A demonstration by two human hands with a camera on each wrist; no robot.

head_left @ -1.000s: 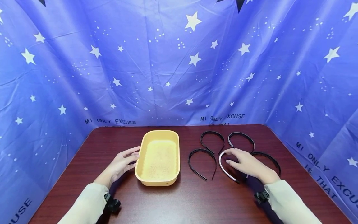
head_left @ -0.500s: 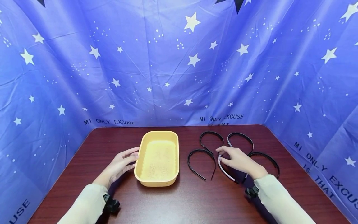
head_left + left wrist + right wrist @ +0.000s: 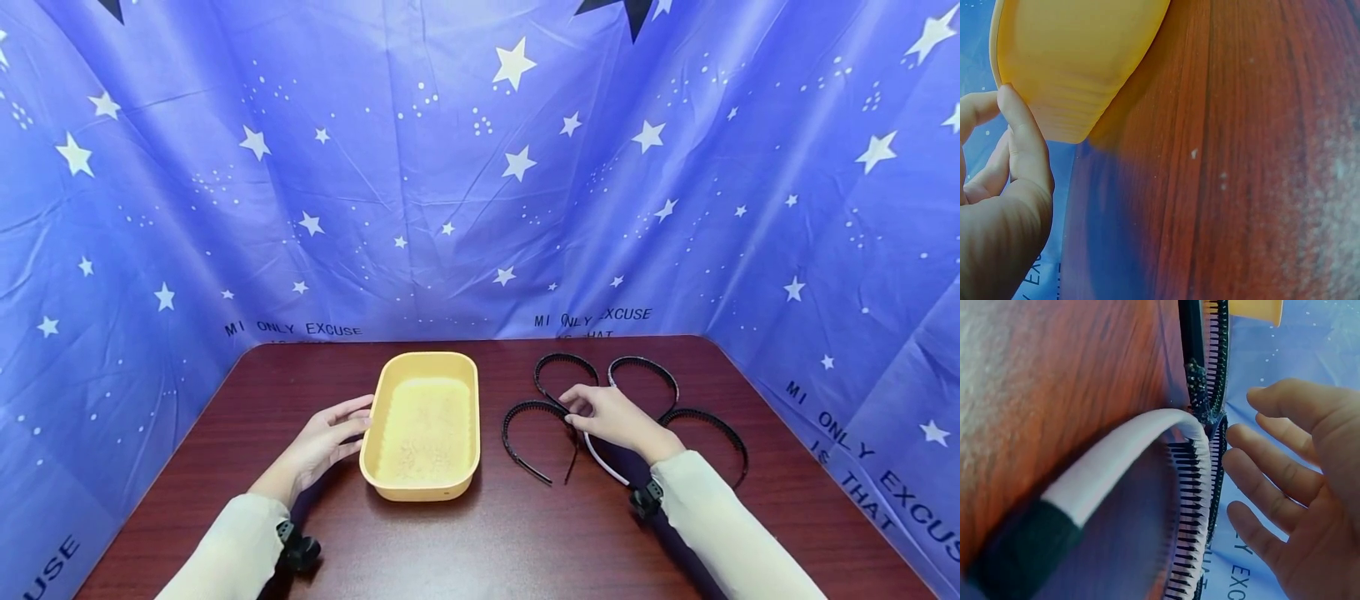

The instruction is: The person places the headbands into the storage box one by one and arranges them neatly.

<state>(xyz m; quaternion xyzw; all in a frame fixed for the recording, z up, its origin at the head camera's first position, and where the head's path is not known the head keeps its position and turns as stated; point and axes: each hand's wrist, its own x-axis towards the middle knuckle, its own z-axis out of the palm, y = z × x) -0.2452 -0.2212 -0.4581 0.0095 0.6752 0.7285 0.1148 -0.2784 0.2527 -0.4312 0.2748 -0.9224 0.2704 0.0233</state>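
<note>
A yellow oval tray (image 3: 372,433) stands on the dark wooden table (image 3: 487,533). My left hand (image 3: 351,422) rests against the tray's left wall (image 3: 1079,56) with straight fingers; the thumb (image 3: 1022,144) touches it. Several headbands lie right of the tray: a black toothed one (image 3: 515,412) in front, two black ones (image 3: 566,359) (image 3: 645,363) behind, another (image 3: 720,423) at far right, and a white one (image 3: 600,461). My right hand (image 3: 579,410) hovers over the white headband (image 3: 1122,456), its fingers (image 3: 1272,475) spread and holding nothing, its tips by the top of the front black headband (image 3: 1200,506).
A blue star-printed cloth (image 3: 480,167) walls the table at the back and both sides. Bare wood stretches in front of the tray and headbands. Each wrist carries a small black camera clip (image 3: 298,550).
My right hand has slid left, from above the white headband's top to the right end of the front black toothed headband. The left hand and tray have not moved.
</note>
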